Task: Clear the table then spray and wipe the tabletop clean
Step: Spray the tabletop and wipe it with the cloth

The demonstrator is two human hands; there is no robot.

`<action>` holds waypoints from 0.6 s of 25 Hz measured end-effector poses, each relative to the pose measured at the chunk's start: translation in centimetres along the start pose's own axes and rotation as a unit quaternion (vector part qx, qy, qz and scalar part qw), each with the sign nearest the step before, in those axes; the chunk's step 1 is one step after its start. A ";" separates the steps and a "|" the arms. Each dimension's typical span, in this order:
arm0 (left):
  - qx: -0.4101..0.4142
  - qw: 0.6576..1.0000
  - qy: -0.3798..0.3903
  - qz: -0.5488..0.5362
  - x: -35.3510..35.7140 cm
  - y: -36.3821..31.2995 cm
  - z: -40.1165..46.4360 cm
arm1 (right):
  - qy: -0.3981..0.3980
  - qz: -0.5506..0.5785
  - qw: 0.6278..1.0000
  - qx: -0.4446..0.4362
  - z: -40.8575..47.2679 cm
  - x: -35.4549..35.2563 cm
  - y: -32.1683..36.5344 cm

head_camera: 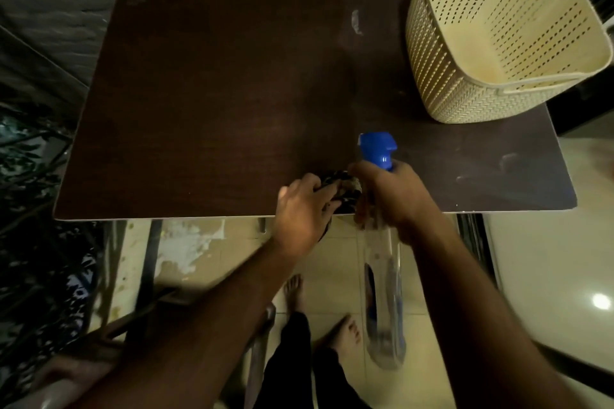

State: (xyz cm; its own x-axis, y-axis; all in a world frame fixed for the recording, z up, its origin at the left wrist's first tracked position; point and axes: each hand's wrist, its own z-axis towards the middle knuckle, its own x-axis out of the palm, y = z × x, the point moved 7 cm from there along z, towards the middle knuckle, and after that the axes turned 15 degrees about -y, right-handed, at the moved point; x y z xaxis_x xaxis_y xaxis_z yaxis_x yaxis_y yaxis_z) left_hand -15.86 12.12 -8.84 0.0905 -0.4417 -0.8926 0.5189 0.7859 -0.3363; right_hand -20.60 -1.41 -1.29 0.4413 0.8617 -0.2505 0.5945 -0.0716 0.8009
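A dark brown tabletop fills the view, with pale smears near its right side. My left hand presses a dark patterned cloth against the table's near edge. My right hand grips the neck of a clear spray bottle with a blue trigger head. The bottle hangs below the table edge, and its head points over the tabletop.
A cream perforated plastic basket stands on the table's far right corner, tilted and empty. Below are tiled floor, my bare feet and the table's metal legs. Dark fabric lies on the left.
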 end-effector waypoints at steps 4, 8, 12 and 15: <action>-0.035 0.999 0.024 -0.020 -0.3 -0.6 -1.0 | -0.024 -0.012 0.998 -0.060 0.5 0.2 1.7; 0.009 0.994 0.106 -0.008 -1.3 -2.6 -3.7 | -0.047 -0.010 0.994 -0.099 -0.5 0.2 3.2; -0.039 0.996 0.066 -0.054 -5.3 -2.6 -5.3 | -0.082 -0.014 0.984 -0.158 -2.9 -2.0 5.3; -0.147 0.985 0.017 -0.093 -9.4 -2.0 -3.1 | -0.123 0.002 0.968 -0.219 -5.1 -4.6 8.1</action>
State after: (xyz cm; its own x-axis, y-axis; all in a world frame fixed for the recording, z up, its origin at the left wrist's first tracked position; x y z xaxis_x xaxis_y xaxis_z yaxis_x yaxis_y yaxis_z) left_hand -20.36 16.01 -0.74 -0.0135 -0.5794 -0.8149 0.2550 0.7860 -0.5631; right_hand -21.25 -3.40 9.15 0.6210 0.7128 -0.3260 0.2741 0.1923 0.9423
